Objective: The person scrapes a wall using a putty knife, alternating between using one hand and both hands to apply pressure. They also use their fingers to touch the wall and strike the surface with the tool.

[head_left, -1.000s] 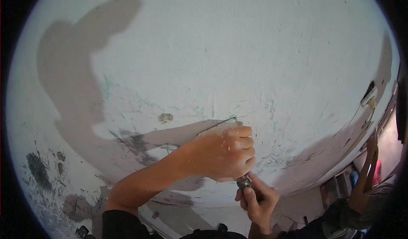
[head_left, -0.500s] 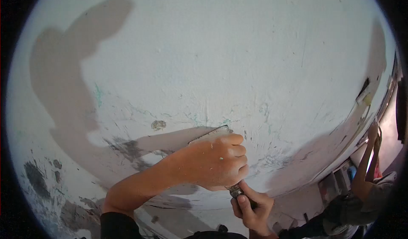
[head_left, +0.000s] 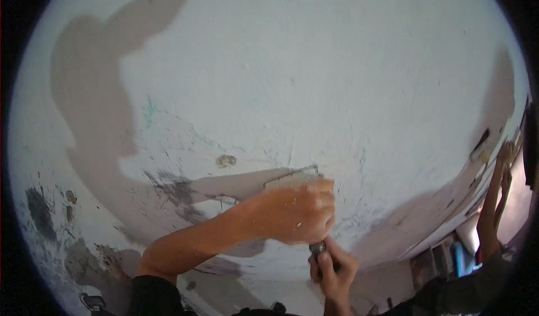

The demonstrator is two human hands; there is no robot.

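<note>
A flat-bladed scraper (head_left: 307,172) lies against a worn white wall (head_left: 314,80), its blade edge showing just above my left hand. My left hand (head_left: 296,214) is closed in a fist over the scraper, knuckles to the right and flecked with white bits. Below it, my right hand (head_left: 336,268) wraps round the scraper's dark handle (head_left: 318,248), the thumb lying along it. My left fist hides most of the blade's lower part and the neck.
Dark stains (head_left: 40,212) and a chipped patch (head_left: 226,161) mark the wall. At the far right, a co-worker's raised arms (head_left: 489,220) reach to the wall, near a small tool (head_left: 483,147). Boxes (head_left: 432,268) and a blue object (head_left: 463,260) stand low on the right.
The view has shifted, so the wall marks and both my hands appear farther right. Both hands keep their grip on the scraper. The co-worker's hands appear higher.
</note>
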